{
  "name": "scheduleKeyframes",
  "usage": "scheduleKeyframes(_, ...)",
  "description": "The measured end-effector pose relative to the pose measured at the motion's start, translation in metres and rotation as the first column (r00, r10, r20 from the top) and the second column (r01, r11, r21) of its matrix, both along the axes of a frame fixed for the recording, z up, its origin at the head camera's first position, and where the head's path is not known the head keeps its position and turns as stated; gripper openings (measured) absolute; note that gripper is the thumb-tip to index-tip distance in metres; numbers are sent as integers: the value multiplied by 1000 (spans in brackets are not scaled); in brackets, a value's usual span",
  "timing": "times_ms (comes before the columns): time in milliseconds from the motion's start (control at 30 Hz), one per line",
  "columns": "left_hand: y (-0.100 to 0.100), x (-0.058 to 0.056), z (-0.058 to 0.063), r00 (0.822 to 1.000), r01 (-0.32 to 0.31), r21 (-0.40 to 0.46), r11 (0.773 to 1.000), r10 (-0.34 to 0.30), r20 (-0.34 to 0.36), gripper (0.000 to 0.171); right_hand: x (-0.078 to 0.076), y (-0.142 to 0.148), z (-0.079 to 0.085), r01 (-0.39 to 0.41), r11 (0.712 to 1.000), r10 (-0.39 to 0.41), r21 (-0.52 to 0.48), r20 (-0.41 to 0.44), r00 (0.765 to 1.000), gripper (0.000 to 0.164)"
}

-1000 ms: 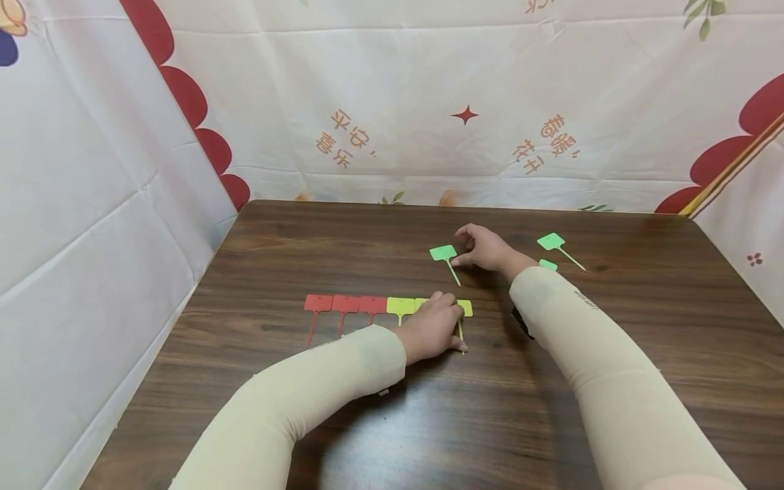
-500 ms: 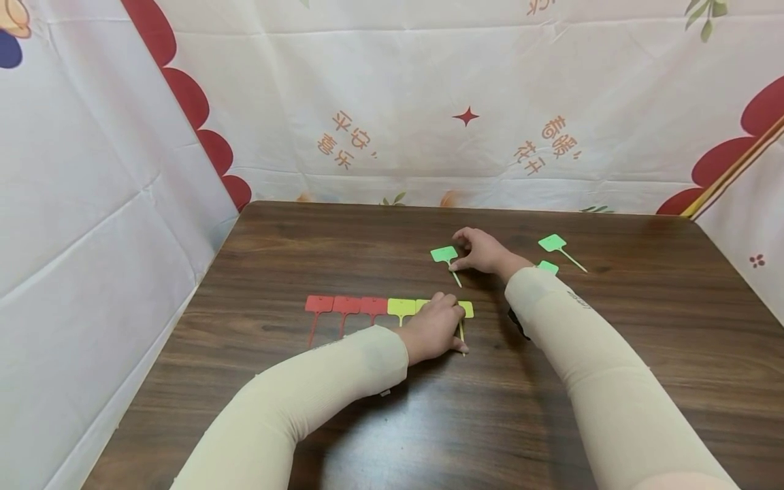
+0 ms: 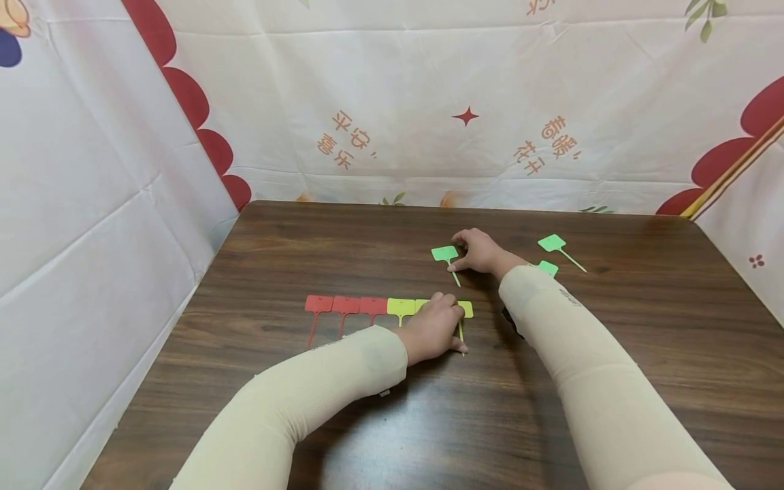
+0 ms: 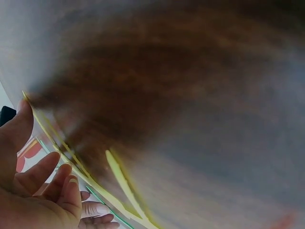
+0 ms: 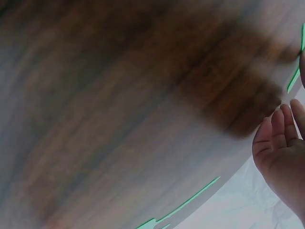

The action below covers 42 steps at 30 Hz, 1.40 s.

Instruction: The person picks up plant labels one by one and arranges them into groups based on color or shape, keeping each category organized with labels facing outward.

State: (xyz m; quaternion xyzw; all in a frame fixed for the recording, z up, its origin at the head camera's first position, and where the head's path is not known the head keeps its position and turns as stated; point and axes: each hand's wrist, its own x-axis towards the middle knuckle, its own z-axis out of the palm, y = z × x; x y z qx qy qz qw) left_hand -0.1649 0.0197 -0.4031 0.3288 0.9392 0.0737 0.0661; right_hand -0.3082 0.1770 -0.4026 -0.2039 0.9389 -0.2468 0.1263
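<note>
Three red plant labels (image 3: 346,304) and several yellow ones (image 3: 401,306) lie edge to edge in a row, stems toward me. Over the row's right end rests my left hand (image 3: 431,327), partly hiding the yellow labels. Its fingertips touch the head of the last yellow label (image 3: 467,309) while the thumb lies at that stem's tip. Farther back, my right hand (image 3: 480,252) is beside a green plant label (image 3: 444,253); its thumb touches the stem and the other fingers arch over the table, apart from the thumb. The right wrist view shows those fingers (image 5: 281,133) relaxed.
Two more green labels lie to the right: one (image 3: 552,243) farther back with its stem slanting right, the other (image 3: 548,268) partly hidden by the right sleeve (image 3: 551,306). The brown wooden table (image 3: 275,258) ends at a printed white cloth (image 3: 404,82) behind.
My right hand has shifted slightly left, its thumb coming from the green label's edge onto the stem. The right forearm moved left, uncovering more of the green label beside it. My left hand stayed put.
</note>
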Motion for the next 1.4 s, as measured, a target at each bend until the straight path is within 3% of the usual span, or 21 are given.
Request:
scheduleKeyframes(400,0,0,1,1000,2,-4,1000,-2,-6,43,-1,-4,4,7,1000,-7,31,-4,1000,51)
scheduleKeyframes(933,1,-1,0,1000,-8,-2,1000,8,9,42,-2,-5,5,46,998,-48,41,42,998,52)
scheduleKeyframes(1133,1,0,0,1000,-6,9,1000,6,9,41,-1,-7,6,101,995,-100,1,93,991,61)
scheduleKeyframes(1167,1,-2,-4,1000,-3,16,1000,3,-3,42,-1,-7,6,108,994,-106,-14,105,989,61)
scheduleKeyframes(1400,0,0,1,1000,-5,0,1000,5,11,43,1,-9,5,118,990,-107,-79,135,985,58)
